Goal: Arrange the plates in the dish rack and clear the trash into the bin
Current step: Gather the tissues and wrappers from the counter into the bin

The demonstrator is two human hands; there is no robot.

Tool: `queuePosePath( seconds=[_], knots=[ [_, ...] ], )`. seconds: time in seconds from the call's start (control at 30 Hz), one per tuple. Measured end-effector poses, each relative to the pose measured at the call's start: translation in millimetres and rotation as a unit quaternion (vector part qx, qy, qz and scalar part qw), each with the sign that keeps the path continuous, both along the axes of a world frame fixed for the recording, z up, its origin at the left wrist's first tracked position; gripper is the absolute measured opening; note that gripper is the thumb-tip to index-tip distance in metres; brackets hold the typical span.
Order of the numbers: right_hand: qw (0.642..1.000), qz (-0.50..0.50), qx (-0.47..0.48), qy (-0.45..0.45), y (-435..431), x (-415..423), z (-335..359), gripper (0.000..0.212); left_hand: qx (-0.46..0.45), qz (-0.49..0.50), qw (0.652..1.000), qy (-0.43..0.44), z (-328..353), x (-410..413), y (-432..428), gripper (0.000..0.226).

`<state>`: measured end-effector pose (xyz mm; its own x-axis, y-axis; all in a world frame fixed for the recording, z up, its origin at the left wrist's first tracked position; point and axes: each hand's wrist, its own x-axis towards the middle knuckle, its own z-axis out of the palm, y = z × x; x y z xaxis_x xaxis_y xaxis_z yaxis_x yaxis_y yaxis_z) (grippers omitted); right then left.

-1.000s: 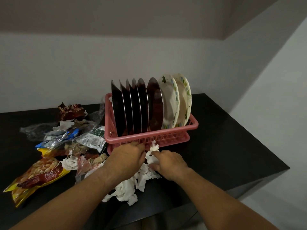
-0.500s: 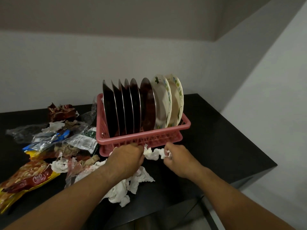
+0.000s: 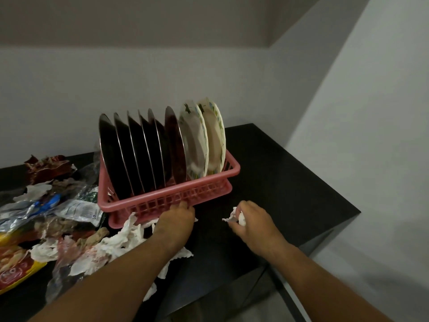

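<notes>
The crumpled tissue piece (image 3: 233, 217) sits pinched in your right hand (image 3: 253, 226), near the counter's (image 3: 278, 182) front edge. The tissue heap (image 3: 126, 235) lies to its left, under your left hand (image 3: 175, 225), the nearer one; whether those fingers grip it, I cannot tell. No bin shows.

"What was the room like?"
"Plain. A pale back wall (image 3: 162, 73) met a second pale wall (image 3: 376, 108) at a corner on the right."
"And overhead?"
"A darker grey overhang (image 3: 139, 17) ran above the back wall."
"Any furniture?"
"One black table (image 3: 283, 173), set against the back wall and standing apart from the right-hand one."
"The light?"
"Dim and soft, brighter on the right-hand wall."
</notes>
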<state>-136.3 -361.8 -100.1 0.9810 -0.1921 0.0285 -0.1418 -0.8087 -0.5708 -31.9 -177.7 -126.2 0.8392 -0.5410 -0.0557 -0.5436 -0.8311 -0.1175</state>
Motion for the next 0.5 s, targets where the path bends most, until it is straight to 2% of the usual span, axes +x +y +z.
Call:
queuePosePath(
  seconds=[0.1,0.27,0.37,0.5],
  knots=[
    [1.0,-0.003,-0.009,-0.025,-7.0,-1.3,-5.3,0.017,0.009,-0.002,1.0,0.008,-8.0,1.7,-6.7,0.03],
    [1.0,-0.008,0.007,0.0,-18.4,3.6,-10.3,0.028,-0.022,0.014,0.999,0.047,-7.5,1.9,-13.6,0.025],
    [0.998,0.004,0.064,-0.001,-18.2,6.3,-11.0,0.024,-0.056,0.03,0.998,0.028,3.0,1.2,-13.7,0.027],
    [0.991,0.018,0.133,0.027,-7.5,16.2,-7.4,0.026,-0.084,-0.002,0.996,0.007,24.0,3.1,-1.9,0.02]
  ],
)
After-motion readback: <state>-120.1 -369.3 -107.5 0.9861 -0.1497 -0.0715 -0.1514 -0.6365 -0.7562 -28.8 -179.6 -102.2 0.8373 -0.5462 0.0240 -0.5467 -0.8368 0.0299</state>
